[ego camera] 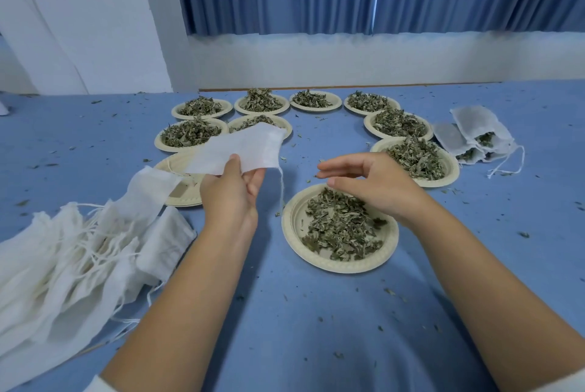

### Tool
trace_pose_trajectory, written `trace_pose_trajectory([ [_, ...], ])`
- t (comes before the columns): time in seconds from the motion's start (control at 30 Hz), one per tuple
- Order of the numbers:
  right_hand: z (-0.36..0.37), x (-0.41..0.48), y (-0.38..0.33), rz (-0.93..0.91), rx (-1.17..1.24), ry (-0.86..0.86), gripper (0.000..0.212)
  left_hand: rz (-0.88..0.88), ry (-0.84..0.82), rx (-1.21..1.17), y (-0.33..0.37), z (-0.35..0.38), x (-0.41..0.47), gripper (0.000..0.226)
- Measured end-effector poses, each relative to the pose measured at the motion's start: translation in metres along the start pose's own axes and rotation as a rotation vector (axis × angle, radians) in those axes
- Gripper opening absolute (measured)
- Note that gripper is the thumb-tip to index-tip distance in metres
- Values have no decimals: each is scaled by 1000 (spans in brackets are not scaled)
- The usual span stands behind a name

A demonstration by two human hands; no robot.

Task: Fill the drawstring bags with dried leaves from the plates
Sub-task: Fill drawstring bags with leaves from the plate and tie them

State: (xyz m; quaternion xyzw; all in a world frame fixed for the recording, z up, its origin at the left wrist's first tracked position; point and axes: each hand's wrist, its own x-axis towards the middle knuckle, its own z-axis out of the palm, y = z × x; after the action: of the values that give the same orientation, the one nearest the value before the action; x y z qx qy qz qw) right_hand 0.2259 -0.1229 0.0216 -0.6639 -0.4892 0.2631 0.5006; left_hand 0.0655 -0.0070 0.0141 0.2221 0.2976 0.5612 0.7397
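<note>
Left hand (229, 194), pinch on bag (242, 148); right hand (375, 184) slack over plate (287, 227); bag pile (63, 258) alongside.

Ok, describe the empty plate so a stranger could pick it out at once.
On the blue table, a ring of plates holds dried leaves. At the ring's left end, beside the pile of white bags and partly behind the bag in the left hand, sits the empty plate. It alone carries no heap of leaves.

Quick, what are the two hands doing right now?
Left hand: holding a white bag, thumb pinching its edge.
Right hand: open, holding nothing, above the near plate of leaves.
</note>
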Motion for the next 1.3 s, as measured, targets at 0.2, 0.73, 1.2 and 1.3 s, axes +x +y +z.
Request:
trace_pose_trajectory([
  [0.2,21,16,-8,117,109,65,20,-21,-89,115,-11,5,-8,14],
  [0.73,57,36,-18,285,329,136,13,606,142,1191,2,-12,3,84],
  [1.2,46,29,-17,218,259,13,17,440,-427,1036,-2,-14,0,6],
  [1.3,45,29,-17,228,306,-18,17,483,-447,1051,-2,-15,-1,13],
])
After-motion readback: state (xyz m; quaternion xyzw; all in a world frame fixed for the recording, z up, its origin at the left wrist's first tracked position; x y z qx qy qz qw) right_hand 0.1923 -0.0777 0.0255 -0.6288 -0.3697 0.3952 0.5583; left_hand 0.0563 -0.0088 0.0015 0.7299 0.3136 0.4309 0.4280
